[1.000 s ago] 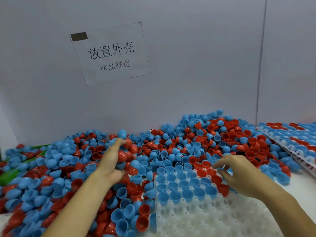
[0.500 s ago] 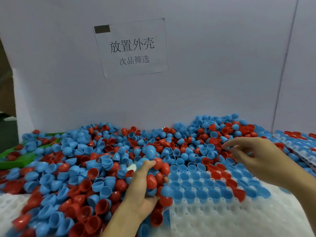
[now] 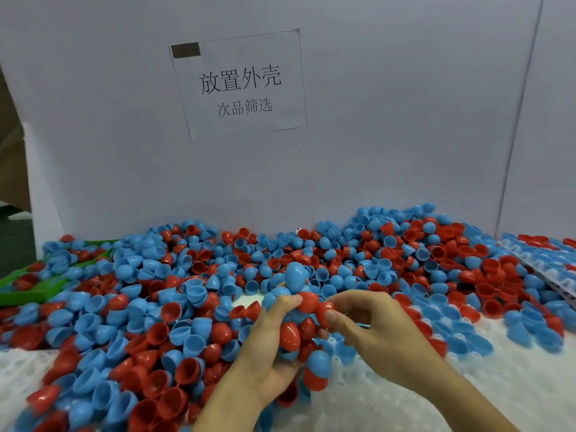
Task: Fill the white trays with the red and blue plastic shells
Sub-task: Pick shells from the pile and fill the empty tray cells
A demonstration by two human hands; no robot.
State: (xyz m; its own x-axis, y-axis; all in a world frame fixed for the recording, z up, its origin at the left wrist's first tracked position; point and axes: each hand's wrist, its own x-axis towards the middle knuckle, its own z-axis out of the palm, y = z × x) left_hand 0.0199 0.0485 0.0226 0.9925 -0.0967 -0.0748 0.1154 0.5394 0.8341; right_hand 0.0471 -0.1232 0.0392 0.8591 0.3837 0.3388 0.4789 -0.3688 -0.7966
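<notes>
Hundreds of loose red and blue plastic shells [image 3: 193,294] heaped from 9 o'clock across to 2 o'clock, banked against grey partition wall [image 3: 389,135]. Paper sign [image 3: 241,84] with Chinese characters taped to that wall at 12 o'clock. Green bin [image 3: 28,291] half buried under shells at 9 o'clock. White tray [image 3: 467,385] at 4 o'clock, blurred, partly filled along its far rows, nearer pockets hidden behind both forearms. Second filled tray [image 3: 548,269] at 3 o'clock.

Left hand [image 3: 268,347] near centre, fingers curled round a clump of stacked shells [image 3: 299,313], blue one topmost, red ones bulging between the fingers. Right hand [image 3: 377,325] just beside it, thumb and forefinger pinching one red shell [image 3: 325,310] at the clump's edge.

Half a second earlier: right hand up over the pile at 2 o'clock, well apart from the left; now drawn in against the clump. Left hand raised a little with its load. Camera swung leftward, sign shifted toward centre.
</notes>
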